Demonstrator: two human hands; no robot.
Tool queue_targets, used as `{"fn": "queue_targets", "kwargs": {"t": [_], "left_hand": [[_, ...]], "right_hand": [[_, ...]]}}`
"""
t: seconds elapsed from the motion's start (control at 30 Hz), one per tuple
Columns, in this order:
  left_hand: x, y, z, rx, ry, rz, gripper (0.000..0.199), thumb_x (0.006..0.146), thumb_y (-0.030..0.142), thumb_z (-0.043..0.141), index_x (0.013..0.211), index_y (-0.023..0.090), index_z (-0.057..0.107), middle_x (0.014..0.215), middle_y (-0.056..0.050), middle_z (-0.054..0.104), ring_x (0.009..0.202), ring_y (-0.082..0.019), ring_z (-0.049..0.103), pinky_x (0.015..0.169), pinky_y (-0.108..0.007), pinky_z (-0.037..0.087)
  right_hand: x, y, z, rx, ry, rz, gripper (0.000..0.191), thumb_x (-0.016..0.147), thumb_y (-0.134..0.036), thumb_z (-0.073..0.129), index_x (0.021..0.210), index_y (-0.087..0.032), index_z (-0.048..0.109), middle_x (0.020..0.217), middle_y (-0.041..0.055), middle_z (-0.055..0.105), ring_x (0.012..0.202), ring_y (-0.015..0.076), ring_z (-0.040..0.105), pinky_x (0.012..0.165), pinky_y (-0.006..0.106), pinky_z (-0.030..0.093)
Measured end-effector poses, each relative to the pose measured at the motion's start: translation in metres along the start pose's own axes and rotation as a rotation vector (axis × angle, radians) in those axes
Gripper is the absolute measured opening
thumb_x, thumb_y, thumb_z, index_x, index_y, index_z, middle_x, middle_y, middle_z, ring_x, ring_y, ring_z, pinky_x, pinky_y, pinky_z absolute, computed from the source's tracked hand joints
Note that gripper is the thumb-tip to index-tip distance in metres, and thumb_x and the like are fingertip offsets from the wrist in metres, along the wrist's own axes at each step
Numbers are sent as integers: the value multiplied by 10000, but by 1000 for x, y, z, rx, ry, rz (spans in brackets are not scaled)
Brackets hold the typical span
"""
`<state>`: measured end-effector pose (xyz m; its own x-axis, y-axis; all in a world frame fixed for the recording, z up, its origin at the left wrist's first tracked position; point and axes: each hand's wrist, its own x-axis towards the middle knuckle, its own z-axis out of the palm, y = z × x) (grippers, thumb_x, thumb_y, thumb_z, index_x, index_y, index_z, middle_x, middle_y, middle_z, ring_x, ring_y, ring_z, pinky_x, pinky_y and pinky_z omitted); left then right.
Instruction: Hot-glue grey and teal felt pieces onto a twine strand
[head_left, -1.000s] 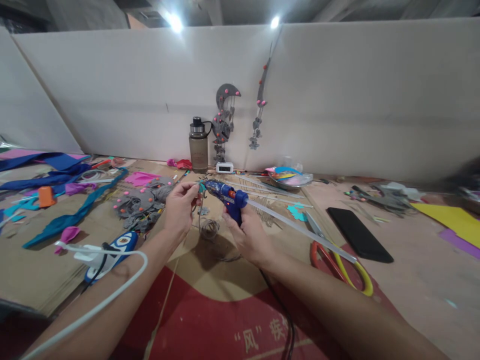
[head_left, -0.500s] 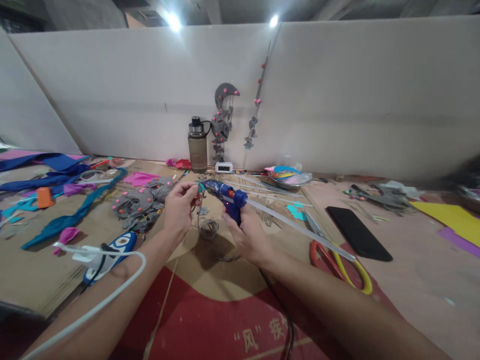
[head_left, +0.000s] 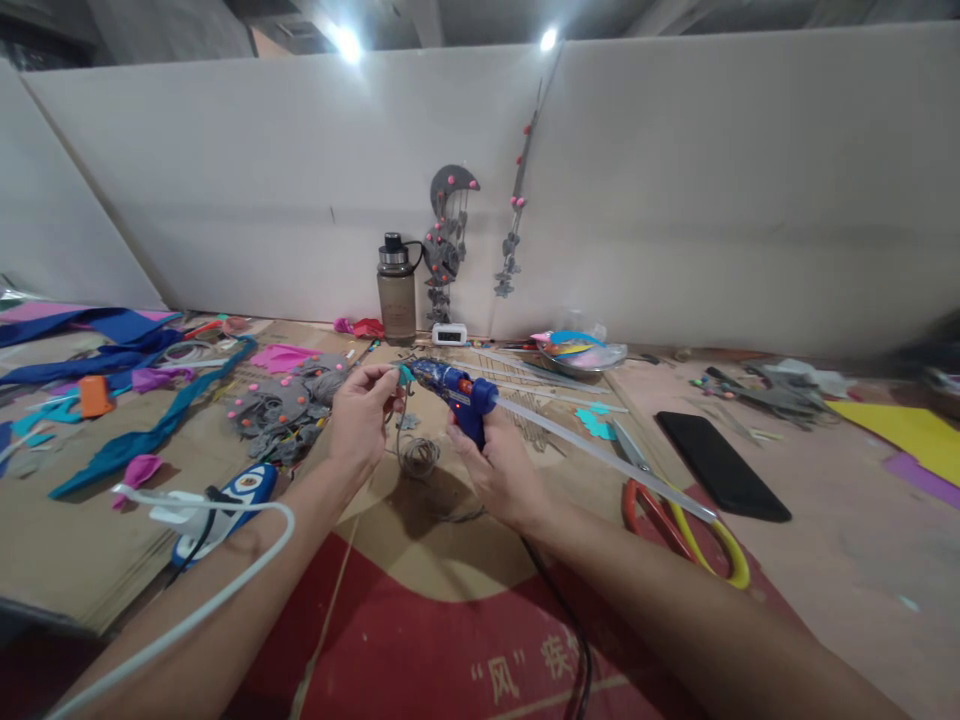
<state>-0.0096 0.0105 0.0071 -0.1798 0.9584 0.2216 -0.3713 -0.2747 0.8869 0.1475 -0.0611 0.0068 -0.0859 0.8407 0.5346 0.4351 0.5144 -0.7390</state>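
Note:
My right hand (head_left: 504, 465) is wrapped round the handle of a blue glue gun (head_left: 469, 400), with a long clear glue stick (head_left: 600, 452) sticking out of its back. The gun's nozzle points left, at a small teal piece (head_left: 406, 374) pinched in the fingertips of my left hand (head_left: 364, 415). Whether nozzle and piece touch is too small to tell. A thin grey cord hangs down from the piece toward a coil of cord (head_left: 418, 457) on the cardboard.
Scissors (head_left: 679, 530) and a black phone (head_left: 721, 466) lie at right. Grey felt pieces (head_left: 281, 405) and a blue-white object (head_left: 251, 490) lie at left. A bottle (head_left: 397, 300), a small clock (head_left: 449, 334) and a dish (head_left: 585, 360) stand by the white wall (head_left: 262, 180).
The view has shifted very slightly, so the things on the table appear a little farther right. Both hands keep the same hold and nearly the same place.

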Motion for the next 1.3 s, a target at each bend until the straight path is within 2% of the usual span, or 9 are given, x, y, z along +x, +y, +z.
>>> {"fn": "queue_targets", "kwargs": {"t": [0.4, 0.7, 0.8, 0.9, 1.03, 1.1, 1.17, 1.23, 1.3], "left_hand": [[1, 0, 0, -9, -13, -1, 213, 609, 254, 759, 711, 149, 605, 555, 29, 550, 475, -71, 477, 445, -191, 351], [0, -1, 0, -22, -11, -27, 213, 600, 241, 763, 707, 146, 605, 562, 30, 549, 468, -71, 487, 426, -188, 335], [2, -2, -1, -30, -6, -30, 221, 599, 246, 766, 712, 149, 603, 567, 29, 555, 478, -72, 491, 434, -186, 353], [3, -2, -2, -28, 8, -33, 222, 598, 246, 763, 717, 147, 604, 558, 23, 558, 483, -72, 495, 430, -177, 347], [3, -1, -2, -14, 17, -39, 228, 600, 250, 762, 728, 147, 604, 543, 29, 537, 465, -60, 467, 396, -164, 285], [2, -1, -1, 0, 22, -32, 238, 591, 253, 770, 723, 146, 602, 554, 37, 523, 468, -52, 455, 386, -158, 257], [2, 0, -1, 28, 23, -23, 242, 589, 262, 771, 716, 144, 602, 564, 43, 512, 465, -42, 435, 386, -154, 242], [1, 0, -1, 70, 13, -15, 236, 603, 275, 764, 720, 143, 607, 557, 48, 502, 458, -36, 412, 394, -154, 243], [0, -1, -1, 104, -11, -12, 227, 624, 284, 754, 729, 142, 611, 546, 51, 492, 454, -35, 394, 405, -157, 248]], "right_hand": [[-2, 8, 4, -30, 6, 14, 139, 871, -284, 454, 954, -206, 535, 818, 36, 602, 708, 174, 548, 684, 317, 472], [0, 6, 1, 35, 26, 29, 131, 864, -287, 464, 930, -192, 524, 848, 54, 596, 733, 179, 532, 714, 332, 470], [2, 10, 1, 152, 40, 130, 182, 858, -346, 482, 953, -194, 512, 864, 55, 612, 661, 162, 522, 625, 310, 464], [10, 20, 2, 421, 61, 277, 215, 831, -349, 500, 985, -205, 457, 903, 34, 622, 546, 112, 484, 533, 276, 448], [22, 42, 0, 605, 64, 475, 241, 770, -307, 529, 954, -204, 413, 908, 27, 634, 536, 83, 488, 525, 242, 446], [26, 53, -2, 489, 11, 581, 215, 790, -296, 485, 968, -192, 427, 913, 43, 644, 561, 87, 516, 542, 236, 454], [30, 63, -4, 200, -89, 642, 196, 825, -292, 426, 976, -175, 469, 921, 66, 660, 607, 104, 561, 565, 236, 459], [33, 71, -7, -83, -177, 656, 209, 836, -320, 432, 926, -160, 531, 894, 89, 676, 676, 142, 605, 595, 249, 459], [35, 76, -10, -244, -231, 645, 237, 820, -370, 487, 844, -152, 579, 872, 121, 685, 756, 199, 632, 647, 280, 459]]}}
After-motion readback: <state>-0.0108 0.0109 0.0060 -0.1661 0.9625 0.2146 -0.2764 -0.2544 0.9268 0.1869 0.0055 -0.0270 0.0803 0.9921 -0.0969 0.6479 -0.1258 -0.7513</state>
